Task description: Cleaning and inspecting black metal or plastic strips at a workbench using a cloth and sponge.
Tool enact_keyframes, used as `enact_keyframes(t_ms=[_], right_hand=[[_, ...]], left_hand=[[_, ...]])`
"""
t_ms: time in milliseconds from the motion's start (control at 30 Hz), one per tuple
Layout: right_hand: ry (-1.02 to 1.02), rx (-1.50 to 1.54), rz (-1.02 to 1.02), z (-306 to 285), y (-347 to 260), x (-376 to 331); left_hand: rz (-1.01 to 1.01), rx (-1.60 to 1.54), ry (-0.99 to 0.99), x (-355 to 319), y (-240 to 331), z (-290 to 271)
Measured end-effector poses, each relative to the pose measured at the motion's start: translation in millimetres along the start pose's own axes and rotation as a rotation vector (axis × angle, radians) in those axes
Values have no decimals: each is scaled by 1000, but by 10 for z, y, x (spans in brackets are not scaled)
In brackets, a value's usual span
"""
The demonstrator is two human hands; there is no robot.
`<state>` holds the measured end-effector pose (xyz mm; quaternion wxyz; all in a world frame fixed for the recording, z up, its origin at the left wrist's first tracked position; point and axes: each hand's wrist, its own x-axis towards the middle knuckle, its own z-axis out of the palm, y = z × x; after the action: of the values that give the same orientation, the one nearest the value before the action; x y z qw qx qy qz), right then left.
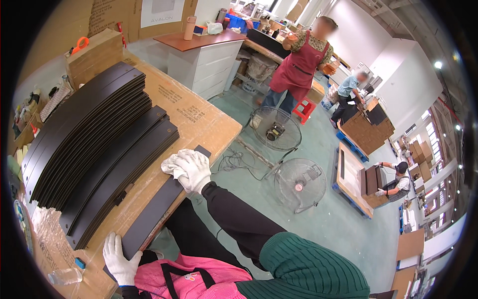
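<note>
A long, narrow dark grey board [152,214] lies along the near edge of the cardboard-covered table. At its lower end my left hand [121,260], in a white knit glove, grips it, fingers on one side and thumb on the other. My right hand [198,174], gloved too, is closed on a bunched white cloth [177,162] and presses it on the board near its far end. The cloth and glove hide that stretch of the board. Beside it, further left, dark boards are piled in a tall stack [84,129] and a lower stack [124,169].
A small blue object [79,262] and a clear plastic bottle [65,276] lie at the lower left. A cardboard box [97,57] with an orange tape dispenser stands behind the stacks. Two floor fans [299,184] stand to the right. Several people work further off, one in a red apron [301,65].
</note>
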<state>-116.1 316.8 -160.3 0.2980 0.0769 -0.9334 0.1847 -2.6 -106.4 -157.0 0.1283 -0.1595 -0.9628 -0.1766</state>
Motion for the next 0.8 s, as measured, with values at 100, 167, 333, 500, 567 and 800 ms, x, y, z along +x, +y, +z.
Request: enact_keyframes(t_ms=[100,167,333,500,567,800], right_hand=[[-94,-73,-37,34,-146,84],[-300,-132,-101,-172,-406,362],[-239,-302,-249,-180,-34,305],[-154,-240,150,226,-86,44],[-204,-295,39,457,-605,-200],[-160,233,-250,543,-2456,-696]], left_hand=[[-20,24,-31,-58,-28,-73],[-21,9,-16,-142,-62,-123],[66,-48,30,174,76,-78],[28,-20,-49,164,68,-119],[18,-14,-53,122,58,-128],[29,46,22,28,-85,68]])
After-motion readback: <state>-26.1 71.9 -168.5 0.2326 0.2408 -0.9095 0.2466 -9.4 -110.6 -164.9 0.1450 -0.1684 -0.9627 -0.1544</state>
